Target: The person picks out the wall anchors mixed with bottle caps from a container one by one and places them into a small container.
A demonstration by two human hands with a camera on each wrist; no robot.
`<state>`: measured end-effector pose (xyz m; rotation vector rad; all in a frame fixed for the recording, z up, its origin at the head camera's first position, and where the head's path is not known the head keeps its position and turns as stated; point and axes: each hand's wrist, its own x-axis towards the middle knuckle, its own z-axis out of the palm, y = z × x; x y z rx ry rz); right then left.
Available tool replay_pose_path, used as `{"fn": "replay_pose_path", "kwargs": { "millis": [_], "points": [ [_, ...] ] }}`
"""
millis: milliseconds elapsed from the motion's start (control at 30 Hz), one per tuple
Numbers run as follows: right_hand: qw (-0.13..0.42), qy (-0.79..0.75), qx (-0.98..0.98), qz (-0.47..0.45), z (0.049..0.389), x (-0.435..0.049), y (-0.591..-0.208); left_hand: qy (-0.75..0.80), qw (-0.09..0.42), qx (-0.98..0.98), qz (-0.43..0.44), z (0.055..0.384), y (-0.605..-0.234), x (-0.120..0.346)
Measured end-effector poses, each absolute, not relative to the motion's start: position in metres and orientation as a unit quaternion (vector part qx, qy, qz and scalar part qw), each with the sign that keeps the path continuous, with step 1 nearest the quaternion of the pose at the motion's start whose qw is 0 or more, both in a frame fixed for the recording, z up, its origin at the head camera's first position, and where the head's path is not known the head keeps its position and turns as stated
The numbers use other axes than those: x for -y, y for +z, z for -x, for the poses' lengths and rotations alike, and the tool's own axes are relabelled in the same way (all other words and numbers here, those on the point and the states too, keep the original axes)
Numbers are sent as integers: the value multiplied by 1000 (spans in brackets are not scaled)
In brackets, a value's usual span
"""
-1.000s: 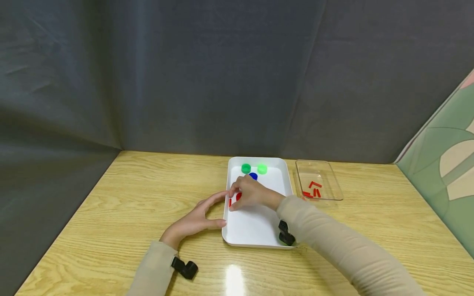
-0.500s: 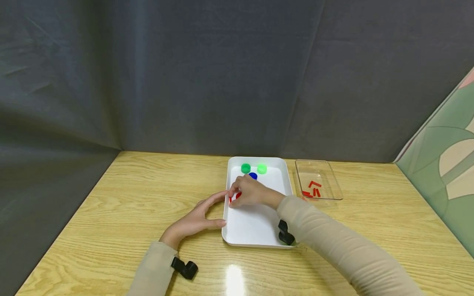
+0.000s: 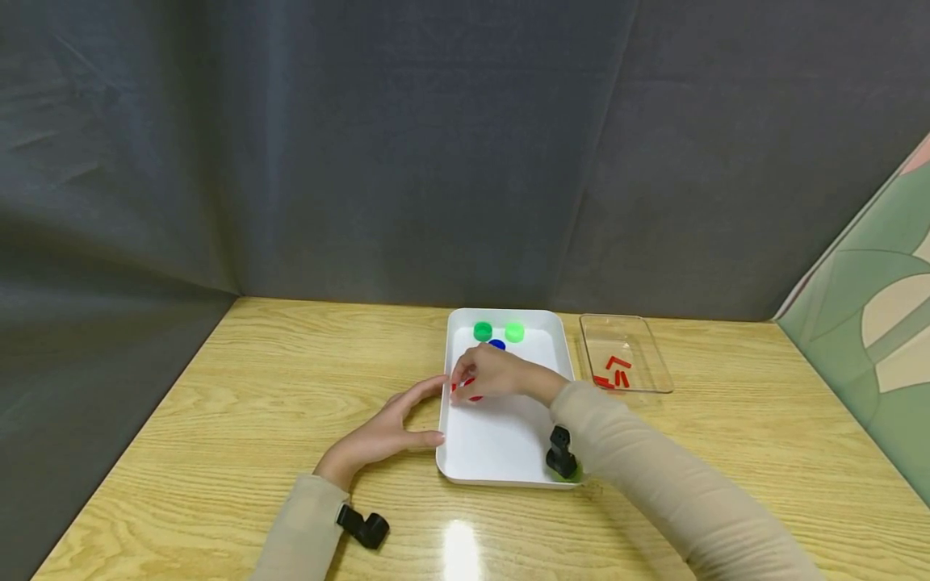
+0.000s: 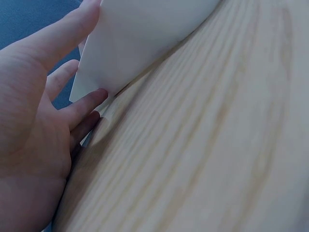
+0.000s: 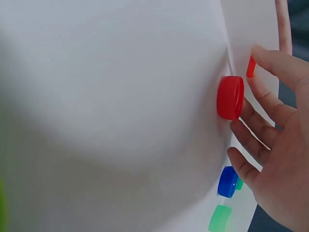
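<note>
A shallow white tray point(image 3: 501, 444) lies on the wooden table. My left hand point(image 3: 385, 432) is spread at its left side, fingertips touching the outer wall. Inside the tray, my right hand point(image 3: 497, 373) pinches a small red stick point(image 5: 251, 66) between thumb and index finger, close to the left wall. Just beside those fingers sits a round red cap point(image 5: 228, 98), partly hidden by the hand in the head view. Farther back are a blue cap point(image 3: 497, 344), a dark green cap point(image 3: 483, 332) and a light green cap point(image 3: 514, 332).
To the tray's right stands a clear plastic box point(image 3: 610, 315) with several red sticks point(image 3: 619, 362) in it. A green item point(image 3: 567, 474) shows partly under my right wrist, at the tray's near right corner. A dark curtain point(image 3: 436, 161) hangs behind the table.
The red stick lay by the tray's left wall beside my right thumb; now thumb and index finger pinch it. The right hand has shifted slightly right, showing more red cap. My left hand stays put.
</note>
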<state>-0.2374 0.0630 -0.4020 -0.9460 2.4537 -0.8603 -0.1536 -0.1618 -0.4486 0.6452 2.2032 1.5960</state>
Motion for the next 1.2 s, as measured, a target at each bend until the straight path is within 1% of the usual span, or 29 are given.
{"fn": "replay_pose_path", "kwargs": {
  "millis": [233, 600, 867, 1000, 1200],
  "points": [
    [198, -319, -872, 315, 239, -69, -394, 563, 179, -778, -213, 153, -449, 162],
    [195, -321, -876, 302, 233, -80, -374, 557, 182, -783, -207, 153, -448, 162],
    [168, -337, -867, 327, 226, -93, -362, 555, 182, -784, -209, 153, -448, 162],
    [158, -345, -865, 328, 223, -101, -354, 557, 181, -783, -210, 153, -448, 162],
    [128, -354, -867, 327, 218, -113, -349, 560, 183, -781, -206, 153, -448, 161]
  ]
}}
